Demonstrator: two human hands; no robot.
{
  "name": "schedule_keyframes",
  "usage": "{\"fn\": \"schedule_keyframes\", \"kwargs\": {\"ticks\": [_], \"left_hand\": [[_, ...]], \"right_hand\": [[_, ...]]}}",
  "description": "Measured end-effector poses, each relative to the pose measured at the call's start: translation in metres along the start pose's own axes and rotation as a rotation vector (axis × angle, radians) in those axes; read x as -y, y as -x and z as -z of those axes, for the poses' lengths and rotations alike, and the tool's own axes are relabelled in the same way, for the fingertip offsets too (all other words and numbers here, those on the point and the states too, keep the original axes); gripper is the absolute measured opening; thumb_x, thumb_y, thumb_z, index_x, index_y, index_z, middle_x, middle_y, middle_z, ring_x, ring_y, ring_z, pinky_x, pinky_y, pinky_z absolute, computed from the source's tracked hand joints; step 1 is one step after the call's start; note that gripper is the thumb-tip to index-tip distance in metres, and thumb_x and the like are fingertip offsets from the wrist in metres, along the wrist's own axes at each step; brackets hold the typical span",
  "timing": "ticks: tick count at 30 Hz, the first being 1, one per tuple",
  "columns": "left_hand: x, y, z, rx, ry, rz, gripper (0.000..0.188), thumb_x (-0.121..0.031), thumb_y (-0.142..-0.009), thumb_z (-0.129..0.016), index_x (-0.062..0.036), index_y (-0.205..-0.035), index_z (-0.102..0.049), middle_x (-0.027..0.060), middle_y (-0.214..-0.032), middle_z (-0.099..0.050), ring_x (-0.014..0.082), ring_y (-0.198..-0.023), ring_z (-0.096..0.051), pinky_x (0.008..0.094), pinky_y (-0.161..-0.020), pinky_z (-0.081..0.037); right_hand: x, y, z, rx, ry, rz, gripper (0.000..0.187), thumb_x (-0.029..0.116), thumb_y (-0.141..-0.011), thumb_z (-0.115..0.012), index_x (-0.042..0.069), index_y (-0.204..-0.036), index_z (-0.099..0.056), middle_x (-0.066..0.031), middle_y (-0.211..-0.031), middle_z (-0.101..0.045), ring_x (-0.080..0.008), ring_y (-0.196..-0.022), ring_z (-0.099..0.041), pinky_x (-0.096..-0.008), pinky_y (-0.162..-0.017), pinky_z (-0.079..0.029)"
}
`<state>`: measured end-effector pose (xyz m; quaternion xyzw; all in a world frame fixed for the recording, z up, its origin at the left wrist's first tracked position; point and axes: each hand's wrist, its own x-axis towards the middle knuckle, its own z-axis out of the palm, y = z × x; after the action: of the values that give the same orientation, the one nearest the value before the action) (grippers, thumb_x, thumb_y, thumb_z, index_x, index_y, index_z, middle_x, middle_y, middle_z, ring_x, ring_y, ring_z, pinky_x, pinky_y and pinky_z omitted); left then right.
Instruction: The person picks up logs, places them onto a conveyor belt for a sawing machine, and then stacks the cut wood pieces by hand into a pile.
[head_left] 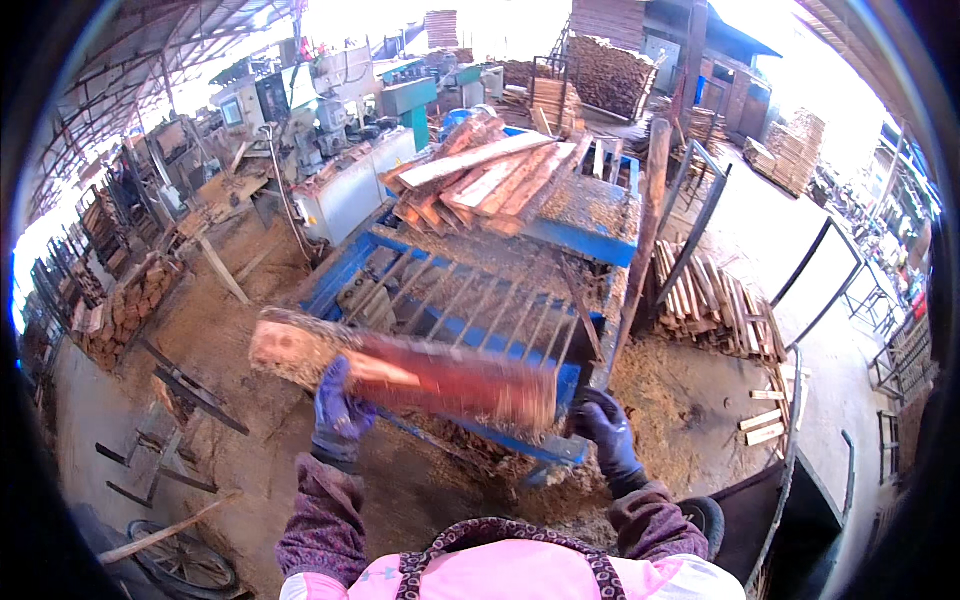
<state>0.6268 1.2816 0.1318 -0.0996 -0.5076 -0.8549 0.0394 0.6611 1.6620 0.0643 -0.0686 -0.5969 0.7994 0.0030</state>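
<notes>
A thick slab of wood [470,385], reddish on its face with rough bark edges, lies slantwise across the near end of a blue roller table [455,290]. My left hand [342,412], in a purple glove, grips the slab's lower edge near its left end. Beside the slab's right end is my right hand [606,432], gloved alike. Its fingers curl inward by the table's corner, and what they close on is hidden. Part of the slab is smeared by motion.
Sawn boards [485,180] are heaped on the table's far end. An upright wooden post [645,230] stands along its right side. More strips [715,305] are stacked at right. Machinery [345,150] stands at the back left, and a wheel [180,555] shows at lower left.
</notes>
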Motion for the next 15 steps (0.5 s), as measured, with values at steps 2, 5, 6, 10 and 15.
{"fn": "schedule_keyframes", "kwargs": {"ticks": [2,5,6,10,15], "left_hand": [[-0.028,-0.051,-0.036,-0.072,-0.052,-0.096,0.04,-0.032,-0.092,-0.041,0.0039,-0.1,-0.058,0.0189,-0.1,-0.063,0.0289,-0.094,-0.06,0.0363,-0.083,-0.048],[-0.038,-0.166,-0.068,-0.21,0.144,-0.086,0.032,-0.027,-0.091,-0.048,-0.0003,-0.107,-0.055,0.0148,-0.105,-0.062,0.0273,-0.096,-0.06,0.0362,-0.083,-0.048],[-0.034,-0.207,-0.073,-0.232,0.187,-0.042,0.031,-0.026,-0.09,-0.05,-0.0017,-0.109,-0.053,0.0135,-0.107,-0.062,0.0268,-0.096,-0.06,0.0361,-0.082,-0.048],[0.04,-0.264,-0.071,0.612,0.257,0.303,0.043,-0.029,-0.091,-0.052,-0.0055,-0.127,-0.047,0.0135,-0.121,-0.056,0.0235,-0.106,-0.057,0.0344,-0.087,-0.048],[0.075,-0.115,0.027,0.592,-0.299,0.478,0.046,-0.029,-0.092,-0.052,-0.0058,-0.131,-0.045,0.0116,-0.128,-0.051,0.0236,-0.112,-0.054,0.0371,-0.095,-0.044]], "right_hand": [[-0.009,-0.018,0.017,-0.1,-0.039,0.014,0.031,0.019,-0.091,-0.055,0.003,-0.117,-0.055,-0.0051,-0.094,-0.063,-0.0132,-0.078,-0.061,-0.0264,-0.068,-0.051],[-0.017,-0.04,0.025,-0.095,-0.067,-0.051,0.03,0.02,-0.091,-0.055,0.003,-0.116,-0.055,-0.0064,-0.096,-0.064,-0.0138,-0.079,-0.062,-0.0263,-0.067,-0.052],[-0.018,-0.046,0.015,-0.09,-0.07,-0.079,0.03,0.02,-0.091,-0.055,0.003,-0.116,-0.056,-0.0067,-0.097,-0.064,-0.0142,-0.079,-0.062,-0.0266,-0.067,-0.052],[-0.028,-0.073,-0.023,0.029,-0.05,-0.134,0.028,0.017,-0.091,-0.055,0.003,-0.115,-0.056,-0.0067,-0.098,-0.064,-0.0155,-0.081,-0.063,-0.028,-0.07,-0.054],[-0.04,-0.079,-0.101,0.355,0.058,-0.209,0.034,0.016,-0.091,-0.055,0.002,-0.121,-0.051,-0.0102,-0.103,-0.063,-0.0186,-0.085,-0.063,-0.0284,-0.074,-0.051]]}}
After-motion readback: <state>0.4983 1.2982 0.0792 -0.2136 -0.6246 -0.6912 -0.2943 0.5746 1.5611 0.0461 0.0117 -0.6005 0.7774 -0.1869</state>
